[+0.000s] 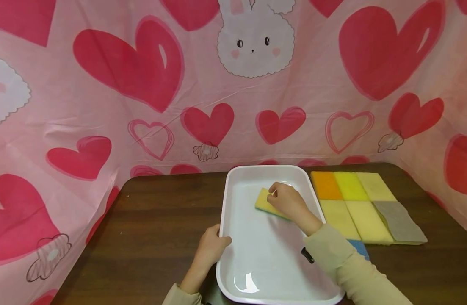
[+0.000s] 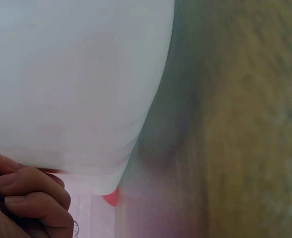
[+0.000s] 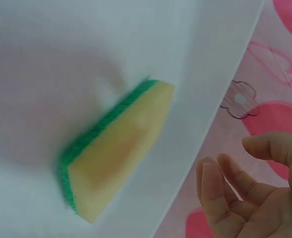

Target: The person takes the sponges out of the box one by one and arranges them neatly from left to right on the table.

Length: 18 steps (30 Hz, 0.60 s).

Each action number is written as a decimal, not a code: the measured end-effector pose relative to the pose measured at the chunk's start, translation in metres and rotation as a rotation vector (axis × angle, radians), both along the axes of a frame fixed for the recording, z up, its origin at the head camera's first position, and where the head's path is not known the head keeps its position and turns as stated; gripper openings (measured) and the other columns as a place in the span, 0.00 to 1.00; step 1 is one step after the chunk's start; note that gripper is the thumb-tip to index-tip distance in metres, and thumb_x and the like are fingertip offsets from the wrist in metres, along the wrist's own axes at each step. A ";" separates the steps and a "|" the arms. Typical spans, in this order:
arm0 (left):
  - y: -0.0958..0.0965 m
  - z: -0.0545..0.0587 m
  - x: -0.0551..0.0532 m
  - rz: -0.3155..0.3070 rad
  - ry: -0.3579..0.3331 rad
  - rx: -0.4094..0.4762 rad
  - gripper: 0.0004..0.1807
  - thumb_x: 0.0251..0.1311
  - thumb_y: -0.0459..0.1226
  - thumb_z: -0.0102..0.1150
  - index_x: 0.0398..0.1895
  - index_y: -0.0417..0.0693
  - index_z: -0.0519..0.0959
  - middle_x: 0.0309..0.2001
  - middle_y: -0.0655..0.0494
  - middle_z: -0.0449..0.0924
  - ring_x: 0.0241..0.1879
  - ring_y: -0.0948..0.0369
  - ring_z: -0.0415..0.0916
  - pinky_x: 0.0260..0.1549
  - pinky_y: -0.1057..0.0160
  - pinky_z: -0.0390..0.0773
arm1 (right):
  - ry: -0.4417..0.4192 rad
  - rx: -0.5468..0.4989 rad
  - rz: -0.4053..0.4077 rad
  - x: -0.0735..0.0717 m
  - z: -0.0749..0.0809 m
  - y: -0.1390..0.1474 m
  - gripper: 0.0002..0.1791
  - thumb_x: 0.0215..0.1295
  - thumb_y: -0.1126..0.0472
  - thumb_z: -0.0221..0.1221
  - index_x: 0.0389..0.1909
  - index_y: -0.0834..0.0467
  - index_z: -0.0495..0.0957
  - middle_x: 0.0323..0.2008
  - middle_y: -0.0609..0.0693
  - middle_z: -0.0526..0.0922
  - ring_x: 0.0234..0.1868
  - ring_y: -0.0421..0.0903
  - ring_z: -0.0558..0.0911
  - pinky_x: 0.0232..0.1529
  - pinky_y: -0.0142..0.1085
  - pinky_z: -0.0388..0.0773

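Note:
A white rectangular tray (image 1: 256, 258) with a raised rim lies on the dark wooden table. My left hand (image 1: 212, 245) grips its left rim, thumb over the edge and fingers on the outer side; in the left wrist view the fingers (image 2: 39, 198) curl at the white wall. Inside the tray, toward the far part, is a yellow sponge (image 1: 262, 200) with a green scouring side underneath. My right hand (image 1: 288, 202) hovers over it with loosely bent fingers. The right wrist view shows a gap between that hand (image 3: 255, 191) and the sponge (image 3: 123, 148).
Right of the tray, flat pads lie in rows: orange (image 1: 326, 185), bright yellow (image 1: 351, 185) and several pale yellow ones (image 1: 366, 220). A grey sheet (image 1: 401, 222) overlaps one. Something blue (image 1: 360, 248) shows beside my right sleeve. A pink heart-print curtain (image 1: 252, 97) hangs behind the table.

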State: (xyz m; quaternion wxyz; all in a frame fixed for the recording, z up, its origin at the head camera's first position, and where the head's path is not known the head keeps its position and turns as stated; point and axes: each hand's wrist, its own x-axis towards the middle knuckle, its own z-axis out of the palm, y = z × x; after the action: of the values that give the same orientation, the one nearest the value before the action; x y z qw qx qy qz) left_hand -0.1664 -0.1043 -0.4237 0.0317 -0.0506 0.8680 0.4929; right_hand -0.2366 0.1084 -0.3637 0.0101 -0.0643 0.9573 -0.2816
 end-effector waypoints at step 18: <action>0.000 -0.002 -0.001 -0.005 0.009 0.009 0.21 0.46 0.31 0.53 0.47 0.32 0.77 0.39 0.37 0.82 0.35 0.50 0.80 0.30 0.54 0.80 | -0.009 0.053 -0.016 -0.018 -0.030 -0.003 0.19 0.57 0.60 0.54 0.47 0.67 0.77 0.40 0.61 0.80 0.36 0.53 0.76 0.44 0.47 0.74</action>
State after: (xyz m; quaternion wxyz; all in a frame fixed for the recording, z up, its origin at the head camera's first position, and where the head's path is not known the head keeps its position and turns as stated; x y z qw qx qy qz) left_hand -0.1673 -0.1047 -0.4257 0.0292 -0.0459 0.8660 0.4971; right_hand -0.2543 0.1058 -0.3941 0.0139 -0.0553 0.9648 -0.2566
